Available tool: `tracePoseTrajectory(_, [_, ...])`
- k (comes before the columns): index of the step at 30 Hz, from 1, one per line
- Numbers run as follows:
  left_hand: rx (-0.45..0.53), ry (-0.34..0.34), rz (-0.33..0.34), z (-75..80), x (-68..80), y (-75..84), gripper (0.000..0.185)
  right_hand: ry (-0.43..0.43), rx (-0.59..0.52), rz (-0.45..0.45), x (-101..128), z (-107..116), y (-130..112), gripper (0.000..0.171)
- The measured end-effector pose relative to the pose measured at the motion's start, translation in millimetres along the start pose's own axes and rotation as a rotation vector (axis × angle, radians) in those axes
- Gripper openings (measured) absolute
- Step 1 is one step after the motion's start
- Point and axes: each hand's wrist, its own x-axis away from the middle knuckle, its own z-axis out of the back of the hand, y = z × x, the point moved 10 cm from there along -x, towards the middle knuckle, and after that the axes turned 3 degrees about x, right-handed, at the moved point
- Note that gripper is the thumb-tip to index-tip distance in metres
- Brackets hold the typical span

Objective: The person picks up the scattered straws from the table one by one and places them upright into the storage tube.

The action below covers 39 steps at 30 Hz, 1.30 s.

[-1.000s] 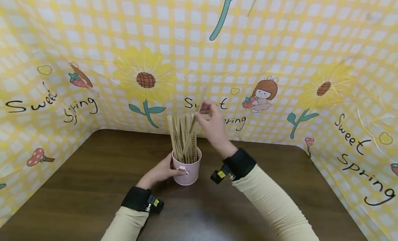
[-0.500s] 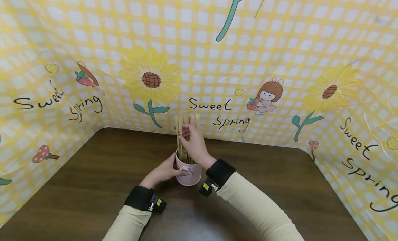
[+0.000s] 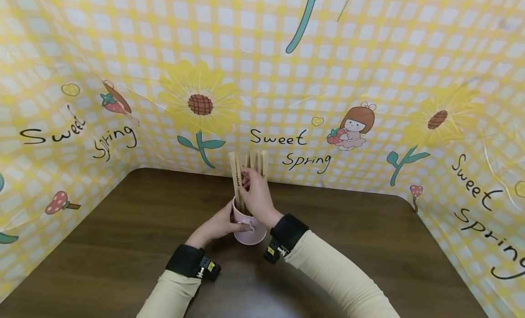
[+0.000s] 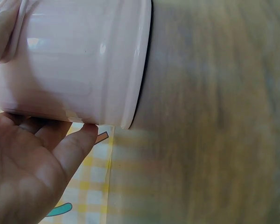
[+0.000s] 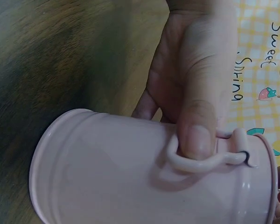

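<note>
Dark brown wooden table (image 3: 123, 245) with rounded far corners, grain running left to right, filling the lower half of the head view. Enclosed on three sides, from 9 through 12 to 3 o'clock, by a glossy yellow-and-white checked backdrop (image 3: 369, 49), creased and catching soft glare. Printed on it: a sunflower (image 3: 199, 104) at 11 o'clock, another sunflower (image 3: 437, 119) at 2 o'clock, a cartoon girl (image 3: 353, 125) with a strawberry at 1 o'clock, a red mushroom (image 3: 57, 202) at 9 o'clock, "Sweet Spring" lettering (image 3: 279, 138) at 12. Even, bright light, faint shadows.
</note>
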Motion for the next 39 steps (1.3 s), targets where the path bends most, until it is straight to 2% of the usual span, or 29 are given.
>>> tracePoseTrajectory(5, [0.043,-0.018,-0.011,-1.9,-0.9,1.2,0.106,0.006,0.021,-0.015,1,3,3,0.035])
tracePoseTrajectory(11, [0.004,-0.020,-0.004,-4.2,-4.7,2.1,0.107,0.003,0.031,-0.031,2,7,7,0.034])
tracePoseTrajectory(19, [0.038,-0.026,-0.006,-3.7,-5.9,-1.5,0.106,-0.036,0.032,-0.045,8,8,10,0.033])
tracePoseTrajectory(24, [0.018,-0.020,0.002,-0.1,-3.8,-4.8,0.100,-0.093,0.023,0.027,17,8,2,0.024])
tracePoseTrajectory(28, [0.011,-0.034,0.023,-0.1,-4.8,-7.8,0.098,-0.123,0.071,0.079,28,15,1,0.020])
tracePoseTrajectory(36, [0.011,0.000,0.083,9.8,5.5,-18.0,0.112,-0.141,0.201,0.193,63,28,16,0.029])
tracePoseTrajectory(39, [-0.012,0.014,0.105,16.0,11.7,-18.9,0.118,-0.184,0.233,0.215,76,30,25,0.037])
